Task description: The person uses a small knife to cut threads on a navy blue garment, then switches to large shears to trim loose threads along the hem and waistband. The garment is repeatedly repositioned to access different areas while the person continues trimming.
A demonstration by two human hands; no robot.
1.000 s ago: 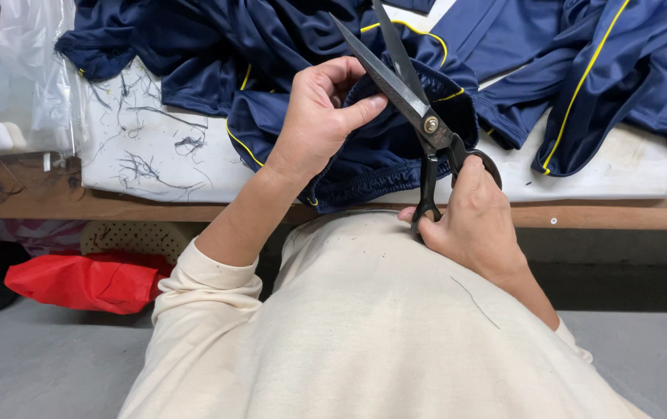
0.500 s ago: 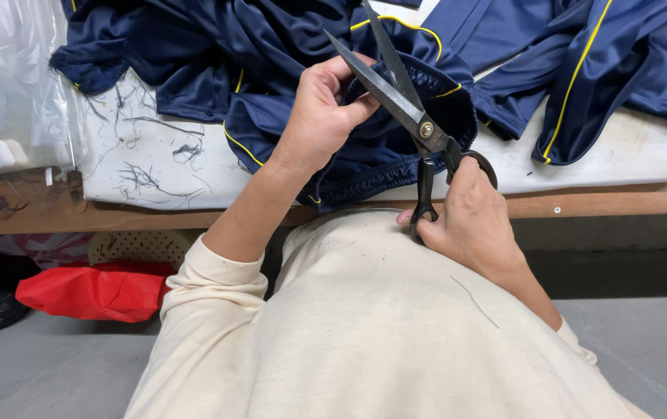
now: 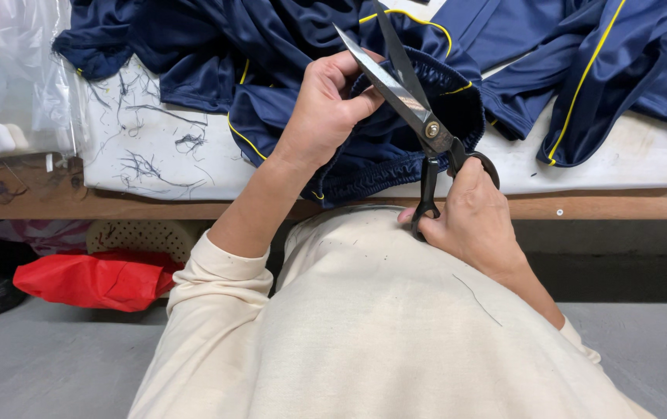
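Setting: a sewing workplace seen from above; a wooden-edged table (image 3: 628, 203) runs across the upper half of the frame, topped with a white padded cover (image 3: 163, 167) marked with dark scribbles and stray threads; grey floor below
Garment: a navy garment with yellow piping (image 3: 395, 147) lies heaped over the cover from upper left to upper right, one gathered elastic edge hanging over the table's front rim at centre
Handling of garment: looks thin, soft and slippery, light in weight, likely to slide and bunch; best pinched at the firmer gathered edge or a piped seam, held taut near the blades
Left hand: left hand (image 3: 322, 109), upper centre, closed in a pinch on a fold of the navy cloth, thumb tip touching the lower blade
Scissors: large tailor's scissors (image 3: 415, 116) with black handles, blades parted in a narrow V pointing to the top of the frame; rigid, heavy-looking and sharp, to be held by the loops only
Right hand: right hand (image 3: 469, 221), centre right, gripping the scissor loops with fingers through them
Relation: the cloth edge sits just behind and beside the blades, between the two hands; whether it is between the blades I cannot tell
Nearby: red bag (image 3: 93, 279) at lower left under the table; clear plastic wrap (image 3: 27, 77) at upper left
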